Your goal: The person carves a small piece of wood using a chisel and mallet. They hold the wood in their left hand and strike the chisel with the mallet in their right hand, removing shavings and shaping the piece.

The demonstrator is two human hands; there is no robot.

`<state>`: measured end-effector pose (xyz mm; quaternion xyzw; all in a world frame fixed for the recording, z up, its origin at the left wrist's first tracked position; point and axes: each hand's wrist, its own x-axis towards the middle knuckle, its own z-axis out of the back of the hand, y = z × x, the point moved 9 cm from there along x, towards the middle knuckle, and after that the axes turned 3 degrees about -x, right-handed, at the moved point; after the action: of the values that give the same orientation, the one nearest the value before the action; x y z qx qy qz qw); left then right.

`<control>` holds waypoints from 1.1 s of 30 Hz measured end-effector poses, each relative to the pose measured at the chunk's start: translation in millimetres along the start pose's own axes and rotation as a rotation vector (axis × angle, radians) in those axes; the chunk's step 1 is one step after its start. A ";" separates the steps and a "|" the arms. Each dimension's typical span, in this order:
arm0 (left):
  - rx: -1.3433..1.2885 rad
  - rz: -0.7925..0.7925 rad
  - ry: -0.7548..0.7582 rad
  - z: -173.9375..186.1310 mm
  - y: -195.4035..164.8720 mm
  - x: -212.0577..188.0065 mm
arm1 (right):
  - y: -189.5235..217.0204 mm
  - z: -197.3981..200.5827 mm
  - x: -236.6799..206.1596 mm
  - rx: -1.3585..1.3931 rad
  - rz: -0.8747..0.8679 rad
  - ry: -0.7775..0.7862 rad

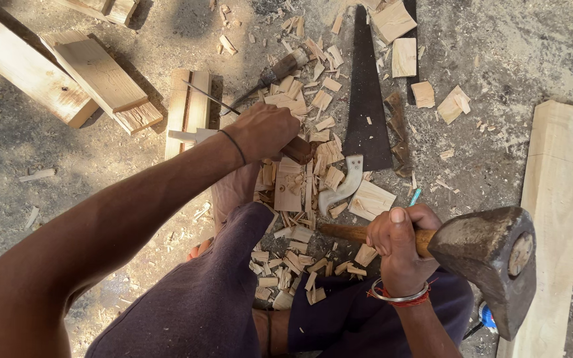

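Right, left hand (263, 131) is wrapped shut around the chisel's dark wooden handle (298, 150), blade end hidden under my fist and pointing down into the wood piece (292, 185) lying on the ground between my legs. Right hand (398, 246) has a closed grip on the wooden handle of the hatchet (485, 255), head raised off to the right, flat back side facing the chisel, well apart from it. Chips (286, 262) are heaped all around the work. Hand saw (366, 99) lies flat just beyond, its pale handle near the chips; loose blocks and planks (101, 79) sit off to the left, a long board (555, 219) to the right.

To do this well, my judgement: keep the chisel upright and steady, fist low on the handle so the top stays exposed, strike with the hatchet's flat back and never the edge, short square blows, eyes on the chisel top. Keep my knee (233, 192) clear of the blade line. Chips may hide the cut line, can't tell where it runs.
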<state>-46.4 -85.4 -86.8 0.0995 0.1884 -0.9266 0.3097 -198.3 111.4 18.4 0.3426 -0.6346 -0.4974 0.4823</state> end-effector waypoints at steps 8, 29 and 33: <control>-0.032 0.039 -0.057 -4.2 14.1 5.1 | 1.0 1.9 -1.1 0.011 0.017 -0.001; -1.031 -0.476 -0.849 149.1 -36.6 -38.2 | -1.4 -1.8 2.4 -0.003 0.000 -0.006; -1.118 -0.414 -0.885 136.8 -33.9 -39.5 | -2.4 1.0 0.6 -0.022 0.007 -0.030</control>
<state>-45.3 -95.4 59.1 -0.4932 0.5046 -0.6853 0.1801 -199.5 110.5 16.2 0.3273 -0.6376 -0.5076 0.4782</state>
